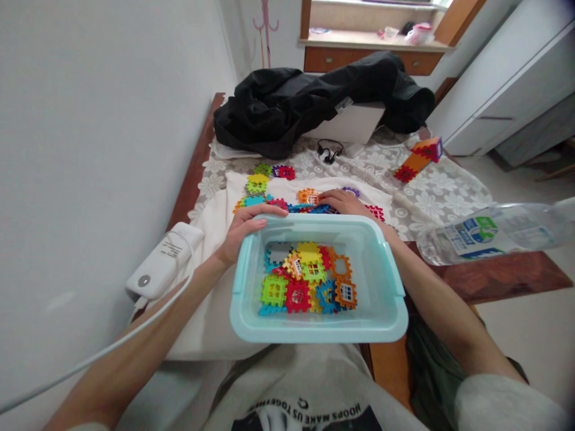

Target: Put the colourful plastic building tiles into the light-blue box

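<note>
A light blue plastic bin (380, 311) sits at the table's near edge, over my lap, with several colourful interlocking block tiles (308, 278) inside. My left hand (245, 230) grips the bin's far left rim, fingers curled over it. My right hand (344, 202) lies past the far rim, fingers flat on loose tiles (309, 197) scattered on the white cloth. More tiles (258, 182) lie further out.
A built block piece (420, 158) stands at the right on the lace cloth. A plastic water bottle (489, 230) lies on its side at right. A white power adapter (164, 257) with cable is left. Black clothing (314, 99) and a headset (330, 149) lie at the back.
</note>
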`<state>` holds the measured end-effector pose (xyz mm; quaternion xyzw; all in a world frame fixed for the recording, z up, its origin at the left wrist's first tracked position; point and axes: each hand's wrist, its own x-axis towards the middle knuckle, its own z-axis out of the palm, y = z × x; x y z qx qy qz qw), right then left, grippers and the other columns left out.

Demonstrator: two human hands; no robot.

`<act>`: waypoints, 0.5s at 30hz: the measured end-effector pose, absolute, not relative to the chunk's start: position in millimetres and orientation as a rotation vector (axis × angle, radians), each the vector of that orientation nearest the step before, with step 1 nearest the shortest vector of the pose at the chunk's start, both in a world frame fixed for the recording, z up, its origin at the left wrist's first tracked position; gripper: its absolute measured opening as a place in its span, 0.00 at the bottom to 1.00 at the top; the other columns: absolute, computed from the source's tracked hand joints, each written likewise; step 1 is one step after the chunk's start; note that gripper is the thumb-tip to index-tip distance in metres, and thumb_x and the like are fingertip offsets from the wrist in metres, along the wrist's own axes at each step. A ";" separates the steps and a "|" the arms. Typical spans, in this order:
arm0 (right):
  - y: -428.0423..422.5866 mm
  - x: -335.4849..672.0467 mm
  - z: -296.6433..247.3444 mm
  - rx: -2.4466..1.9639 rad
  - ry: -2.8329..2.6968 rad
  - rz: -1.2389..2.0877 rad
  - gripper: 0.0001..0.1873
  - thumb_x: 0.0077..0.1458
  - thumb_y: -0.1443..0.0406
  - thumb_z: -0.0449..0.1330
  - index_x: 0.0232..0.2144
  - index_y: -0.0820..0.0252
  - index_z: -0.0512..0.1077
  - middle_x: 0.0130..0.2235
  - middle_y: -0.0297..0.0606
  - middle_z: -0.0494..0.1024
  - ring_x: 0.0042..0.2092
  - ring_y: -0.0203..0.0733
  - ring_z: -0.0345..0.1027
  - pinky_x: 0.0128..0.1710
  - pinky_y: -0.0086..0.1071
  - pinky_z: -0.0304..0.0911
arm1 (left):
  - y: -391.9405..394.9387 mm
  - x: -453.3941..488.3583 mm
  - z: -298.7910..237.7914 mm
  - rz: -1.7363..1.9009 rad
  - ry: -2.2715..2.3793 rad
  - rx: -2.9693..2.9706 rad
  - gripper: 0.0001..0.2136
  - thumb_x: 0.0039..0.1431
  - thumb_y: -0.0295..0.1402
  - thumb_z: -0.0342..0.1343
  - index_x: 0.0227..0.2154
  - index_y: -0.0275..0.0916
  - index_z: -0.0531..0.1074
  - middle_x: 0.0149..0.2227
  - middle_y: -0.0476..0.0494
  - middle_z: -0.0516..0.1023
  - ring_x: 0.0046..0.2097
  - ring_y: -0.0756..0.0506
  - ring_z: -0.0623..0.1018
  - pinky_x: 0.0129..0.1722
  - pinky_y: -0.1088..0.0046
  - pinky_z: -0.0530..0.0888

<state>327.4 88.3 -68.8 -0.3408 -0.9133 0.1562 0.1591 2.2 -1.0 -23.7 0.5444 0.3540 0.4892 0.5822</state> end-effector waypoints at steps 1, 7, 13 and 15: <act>88.6 325.2 -70.7 -0.950 -2.590 0.418 0.20 0.69 0.57 0.62 0.61 0.52 0.77 0.63 0.48 0.78 0.65 0.59 0.70 0.65 0.57 0.64 | -1.1 2.5 -22.7 1.139 0.829 1.272 0.16 0.54 0.38 0.63 0.42 0.40 0.89 0.45 0.41 0.89 0.43 0.41 0.84 0.40 0.69 0.77; 89.2 322.0 -75.7 -1.012 -2.349 0.156 0.15 0.71 0.54 0.60 0.43 0.54 0.83 0.51 0.45 0.85 0.53 0.55 0.77 0.54 0.50 0.71 | -1.6 2.7 -20.9 1.142 0.845 1.296 0.16 0.54 0.37 0.63 0.42 0.41 0.89 0.45 0.41 0.89 0.45 0.40 0.84 0.36 0.71 0.75; 83.9 318.6 -78.5 -0.927 -2.141 0.147 0.10 0.70 0.56 0.61 0.45 0.53 0.80 0.47 0.45 0.83 0.48 0.51 0.77 0.52 0.46 0.73 | -0.9 2.1 -20.7 1.129 0.828 1.285 0.16 0.54 0.38 0.63 0.42 0.40 0.89 0.41 0.42 0.89 0.40 0.42 0.84 0.35 0.72 0.75; 81.2 316.2 -78.3 -0.921 -2.077 0.161 0.10 0.70 0.57 0.61 0.46 0.53 0.79 0.45 0.44 0.83 0.47 0.51 0.77 0.50 0.46 0.73 | -1.2 2.0 -20.3 1.128 0.827 1.291 0.16 0.54 0.37 0.63 0.42 0.39 0.89 0.40 0.42 0.89 0.39 0.43 0.84 0.35 0.72 0.76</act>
